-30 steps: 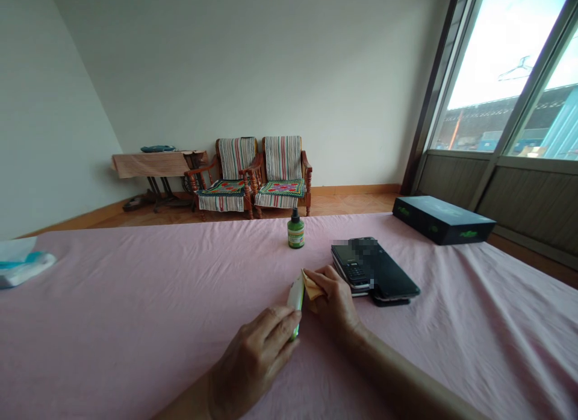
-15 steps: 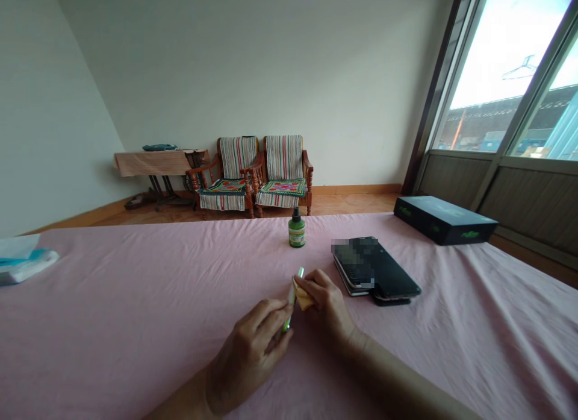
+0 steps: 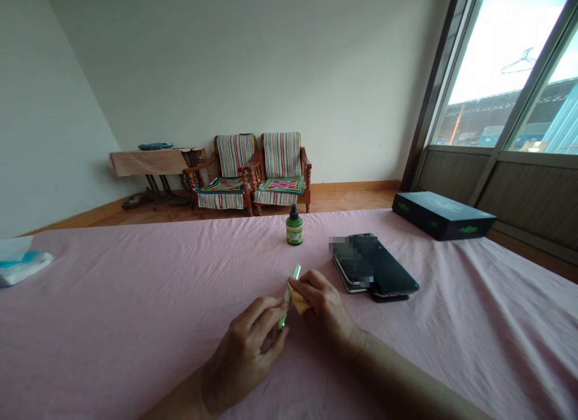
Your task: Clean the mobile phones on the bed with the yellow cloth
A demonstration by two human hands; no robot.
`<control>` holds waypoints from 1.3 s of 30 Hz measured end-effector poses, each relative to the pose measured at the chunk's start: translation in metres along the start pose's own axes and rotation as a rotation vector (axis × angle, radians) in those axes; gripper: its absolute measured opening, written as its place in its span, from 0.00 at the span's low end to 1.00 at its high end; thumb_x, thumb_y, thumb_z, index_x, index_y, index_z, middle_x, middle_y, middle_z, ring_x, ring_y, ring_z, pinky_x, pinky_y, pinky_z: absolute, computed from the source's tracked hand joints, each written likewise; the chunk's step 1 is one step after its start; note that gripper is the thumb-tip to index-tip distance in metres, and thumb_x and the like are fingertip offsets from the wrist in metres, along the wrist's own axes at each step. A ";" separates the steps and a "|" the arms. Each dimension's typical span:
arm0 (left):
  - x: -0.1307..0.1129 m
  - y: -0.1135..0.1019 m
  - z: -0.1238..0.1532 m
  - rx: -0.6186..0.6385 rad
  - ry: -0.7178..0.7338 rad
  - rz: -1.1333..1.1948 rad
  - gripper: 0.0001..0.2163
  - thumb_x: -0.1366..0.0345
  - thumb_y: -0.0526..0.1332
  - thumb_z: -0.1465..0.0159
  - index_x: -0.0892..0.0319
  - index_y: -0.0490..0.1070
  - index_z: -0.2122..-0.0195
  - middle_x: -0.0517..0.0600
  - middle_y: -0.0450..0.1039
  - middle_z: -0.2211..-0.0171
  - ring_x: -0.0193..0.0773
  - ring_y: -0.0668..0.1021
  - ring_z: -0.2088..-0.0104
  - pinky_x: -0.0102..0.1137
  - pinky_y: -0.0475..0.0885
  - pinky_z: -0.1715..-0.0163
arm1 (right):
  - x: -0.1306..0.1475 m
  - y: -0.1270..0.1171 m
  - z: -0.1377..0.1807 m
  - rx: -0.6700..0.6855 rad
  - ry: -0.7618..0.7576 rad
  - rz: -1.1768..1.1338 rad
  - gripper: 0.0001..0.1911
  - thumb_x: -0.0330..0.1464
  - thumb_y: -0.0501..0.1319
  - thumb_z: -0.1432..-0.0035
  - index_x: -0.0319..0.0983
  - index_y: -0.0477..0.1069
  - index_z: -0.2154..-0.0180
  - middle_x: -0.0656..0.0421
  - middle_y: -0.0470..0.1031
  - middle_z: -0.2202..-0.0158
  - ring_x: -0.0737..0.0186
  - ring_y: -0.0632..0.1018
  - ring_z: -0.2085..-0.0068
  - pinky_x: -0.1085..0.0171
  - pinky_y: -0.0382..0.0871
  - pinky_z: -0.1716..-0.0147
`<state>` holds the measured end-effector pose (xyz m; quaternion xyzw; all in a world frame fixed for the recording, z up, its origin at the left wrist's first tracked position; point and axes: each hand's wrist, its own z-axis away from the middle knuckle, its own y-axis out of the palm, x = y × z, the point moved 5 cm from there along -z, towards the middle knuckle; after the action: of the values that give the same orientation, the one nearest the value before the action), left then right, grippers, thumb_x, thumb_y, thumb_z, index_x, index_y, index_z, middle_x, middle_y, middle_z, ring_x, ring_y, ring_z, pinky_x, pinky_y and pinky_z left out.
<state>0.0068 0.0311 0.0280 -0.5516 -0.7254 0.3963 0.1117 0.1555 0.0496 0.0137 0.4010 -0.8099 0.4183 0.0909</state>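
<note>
My left hand (image 3: pixel 246 357) is closed on a thin flat device with a green edge (image 3: pixel 289 296), seen edge-on and held upright just above the pink tablecloth (image 3: pixel 135 305). My right hand (image 3: pixel 327 308) pinches a small yellow cloth (image 3: pixel 298 300) and presses it against the device's right face. Both hands sit near the middle of the table. A small green bottle with a black cap (image 3: pixel 294 226) stands a little beyond them.
A stack of dark phones (image 3: pixel 379 269) lies just right of my hands. A long dark box (image 3: pixel 440 215) rests at the table's far right. A white and teal pack (image 3: pixel 20 263) lies at the left edge. Two striped armchairs (image 3: pixel 253 173) stand by the far wall.
The device has turned in my left hand from showing its broad face to edge-on. My right hand has kept the yellow cloth against it and shifted slightly nearer.
</note>
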 end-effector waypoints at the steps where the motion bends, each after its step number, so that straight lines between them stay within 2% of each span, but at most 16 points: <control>1: 0.000 0.000 0.000 -0.001 0.004 0.000 0.16 0.78 0.55 0.38 0.58 0.67 0.50 0.53 0.71 0.59 0.38 0.76 0.57 0.29 0.73 0.55 | -0.009 0.000 -0.004 -0.009 0.034 0.031 0.20 0.19 0.54 0.48 0.38 0.74 0.54 0.54 0.69 0.65 0.61 0.72 0.64 0.66 0.68 0.65; 5: 0.000 0.001 0.000 0.025 0.011 0.012 0.16 0.79 0.55 0.38 0.57 0.67 0.51 0.53 0.71 0.58 0.37 0.76 0.56 0.29 0.73 0.54 | -0.029 -0.002 -0.014 -0.022 0.084 0.050 0.23 0.19 0.55 0.49 0.36 0.73 0.52 0.55 0.68 0.66 0.62 0.72 0.66 0.66 0.67 0.67; 9: 0.000 0.001 0.001 0.031 0.007 0.021 0.16 0.79 0.55 0.38 0.57 0.67 0.51 0.53 0.71 0.58 0.37 0.76 0.56 0.29 0.72 0.54 | -0.007 -0.004 -0.003 0.023 0.040 0.007 0.21 0.19 0.55 0.49 0.37 0.74 0.54 0.56 0.68 0.66 0.62 0.72 0.66 0.67 0.67 0.67; 13: 0.001 0.001 0.000 0.051 -0.045 0.053 0.15 0.79 0.55 0.39 0.57 0.66 0.54 0.51 0.71 0.59 0.38 0.76 0.57 0.31 0.72 0.54 | 0.019 -0.001 0.011 0.079 0.007 -0.145 0.20 0.17 0.55 0.55 0.38 0.74 0.61 0.56 0.69 0.66 0.62 0.71 0.65 0.67 0.66 0.67; 18: 0.003 0.000 -0.001 0.036 -0.099 0.092 0.13 0.78 0.56 0.40 0.57 0.65 0.56 0.50 0.72 0.62 0.36 0.76 0.60 0.28 0.73 0.58 | 0.009 0.000 0.007 0.008 0.017 -0.112 0.22 0.18 0.54 0.52 0.38 0.74 0.56 0.55 0.69 0.65 0.61 0.71 0.65 0.66 0.67 0.67; 21: 0.004 0.001 0.000 0.051 -0.113 0.107 0.14 0.78 0.57 0.41 0.56 0.65 0.57 0.49 0.72 0.62 0.36 0.76 0.60 0.28 0.73 0.58 | 0.004 -0.002 0.005 -0.017 0.038 -0.091 0.21 0.18 0.54 0.52 0.38 0.74 0.58 0.56 0.68 0.67 0.62 0.71 0.66 0.67 0.66 0.68; 25: 0.010 0.002 0.002 0.032 -0.166 0.175 0.15 0.79 0.58 0.42 0.55 0.64 0.56 0.47 0.72 0.60 0.35 0.77 0.60 0.28 0.74 0.58 | 0.021 -0.004 0.011 0.048 -0.023 -0.202 0.17 0.20 0.55 0.51 0.38 0.74 0.61 0.55 0.69 0.67 0.62 0.71 0.67 0.66 0.66 0.69; 28: 0.018 0.003 0.003 0.026 -0.249 0.225 0.21 0.77 0.59 0.43 0.54 0.61 0.51 0.48 0.72 0.57 0.36 0.78 0.60 0.30 0.75 0.58 | 0.036 -0.005 0.015 0.083 -0.116 -0.288 0.14 0.22 0.55 0.48 0.38 0.73 0.60 0.54 0.70 0.66 0.61 0.71 0.66 0.66 0.67 0.69; 31: 0.019 0.004 0.000 0.115 -0.224 0.226 0.28 0.77 0.58 0.43 0.53 0.56 0.42 0.52 0.68 0.48 0.41 0.74 0.51 0.37 0.72 0.50 | 0.041 -0.008 0.014 0.078 -0.179 -0.328 0.13 0.24 0.56 0.47 0.37 0.72 0.59 0.53 0.70 0.64 0.59 0.72 0.63 0.64 0.68 0.66; 34: 0.014 0.006 -0.005 0.255 -0.102 0.212 0.35 0.81 0.53 0.47 0.53 0.53 0.38 0.53 0.58 0.39 0.45 0.63 0.40 0.43 0.61 0.40 | 0.039 -0.010 0.013 0.088 -0.171 -0.346 0.10 0.25 0.55 0.46 0.37 0.72 0.62 0.52 0.70 0.63 0.58 0.72 0.62 0.63 0.68 0.62; 37: 0.013 0.003 -0.008 0.329 -0.049 0.204 0.42 0.83 0.52 0.55 0.54 0.52 0.37 0.52 0.57 0.38 0.46 0.62 0.39 0.45 0.59 0.39 | 0.038 -0.008 0.014 0.124 -0.151 -0.317 0.10 0.24 0.54 0.46 0.36 0.71 0.63 0.52 0.70 0.63 0.59 0.72 0.62 0.63 0.68 0.61; 39: 0.014 0.001 -0.009 0.365 -0.048 0.179 0.41 0.83 0.52 0.56 0.54 0.55 0.38 0.52 0.57 0.38 0.46 0.63 0.39 0.45 0.60 0.40 | 0.039 -0.003 0.016 0.170 -0.141 -0.252 0.09 0.23 0.54 0.45 0.37 0.72 0.65 0.53 0.70 0.65 0.59 0.72 0.63 0.63 0.68 0.62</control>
<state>0.0078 0.0473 0.0293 -0.5748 -0.5922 0.5425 0.1568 0.1351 0.0140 0.0241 0.5341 -0.7190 0.4417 0.0515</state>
